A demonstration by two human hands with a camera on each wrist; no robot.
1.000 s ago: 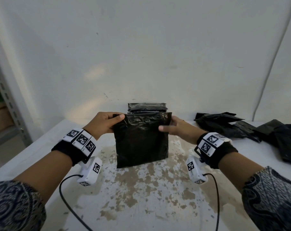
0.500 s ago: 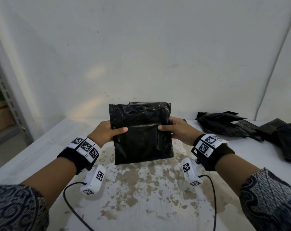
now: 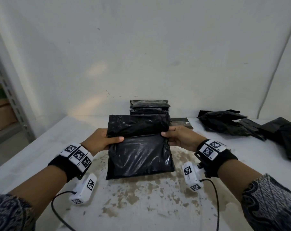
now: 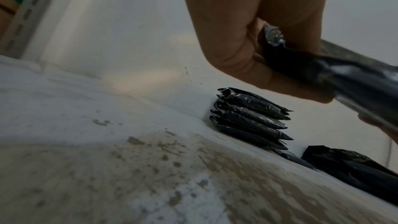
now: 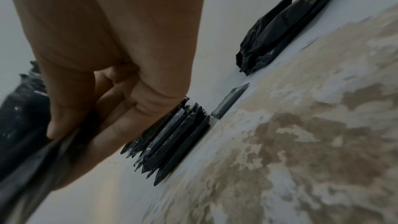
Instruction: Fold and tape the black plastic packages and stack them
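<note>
I hold a black plastic package (image 3: 139, 150) above the table, tilted toward me, its top flap (image 3: 138, 125) creased across the middle. My left hand (image 3: 103, 139) pinches its left edge, thumb on top (image 4: 264, 43). My right hand (image 3: 178, 136) pinches the right edge (image 5: 71, 125). Behind it, against the wall, stands a stack of several folded black packages (image 3: 149, 107) (image 4: 252, 118) (image 5: 174, 144).
A pile of loose unfolded black packages (image 3: 224, 122) lies at the back right, with more (image 3: 288, 140) at the far right edge. One flat small black piece (image 3: 181, 123) lies right of the stack. The white table (image 3: 141, 197) has worn brown patches. A metal shelf (image 3: 9, 97) stands at left.
The package went from hanging upright to tilted flat and lower, nearer me. Both hands slid down from its top corners to mid-sides, and a crease formed below the top flap.
</note>
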